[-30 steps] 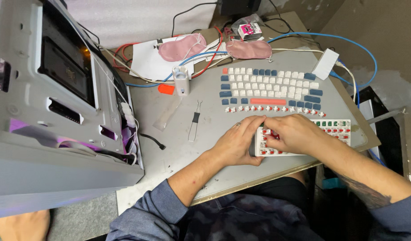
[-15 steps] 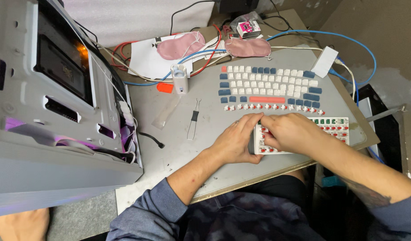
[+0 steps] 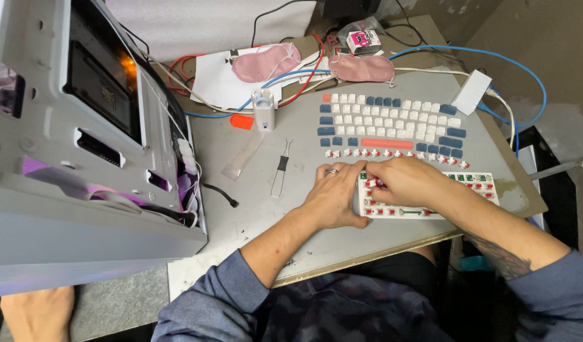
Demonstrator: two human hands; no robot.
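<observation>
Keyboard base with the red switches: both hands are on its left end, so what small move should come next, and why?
Probably press down the red switch that the right hand pinches, while the left hand steadies the keyboard base. Both hands sit at the base's left end, the fingertips are on that switch, and more loose switches wait in a row above.

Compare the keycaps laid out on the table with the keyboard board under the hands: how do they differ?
The keycaps are loose white, blue and red caps, set in rows; the board is one white plate with red switches. No hand touches the keycaps; the left hand steadies the board and the right hand works on it. The keycaps lie farther from the person. Both rest on the grey table.
</observation>
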